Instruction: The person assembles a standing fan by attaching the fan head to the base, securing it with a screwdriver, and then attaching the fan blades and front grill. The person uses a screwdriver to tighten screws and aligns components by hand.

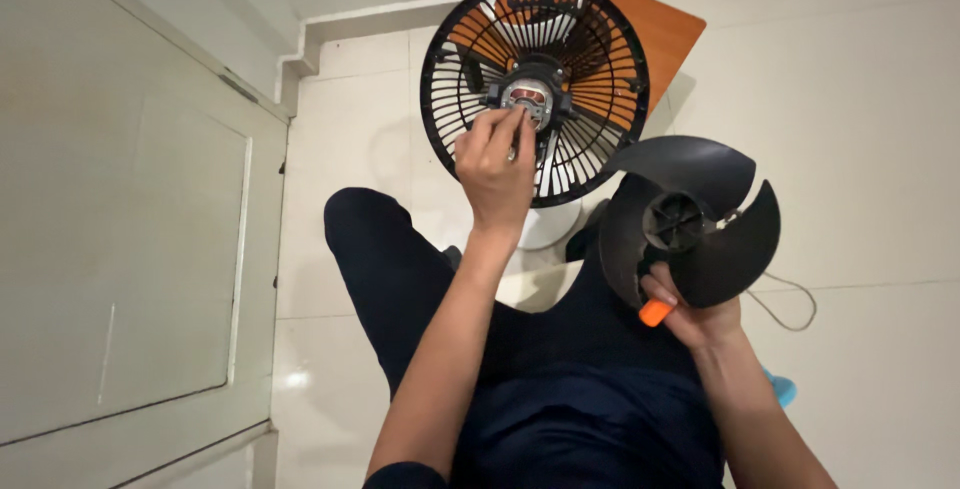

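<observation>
A black round fan grille (pixel 535 89) is seen standing upright at the far centre of the scene, on a white base (pixel 548 224) on the pale tiled floor (pixel 860 149). In the middle of the grille the motor (pixel 528 97) is exposed, with its metal parts visible. The left hand (pixel 497 161) is raised to the motor, and its fingertips are pinched together on a small part just beside the shaft; what is pinched is too small to tell. To the right and nearer, a black fan blade (pixel 695 221) is gripped at its lower edge by the right hand (pixel 690 314). An orange handle (pixel 655 312) is also enclosed in the same hand. Behind the grille, an orange-brown board (pixel 660 34) is placed. A thin cable (pixel 790 304) is lying on the floor at the right. Dark trousers (pixel 400 269) are seen below.
</observation>
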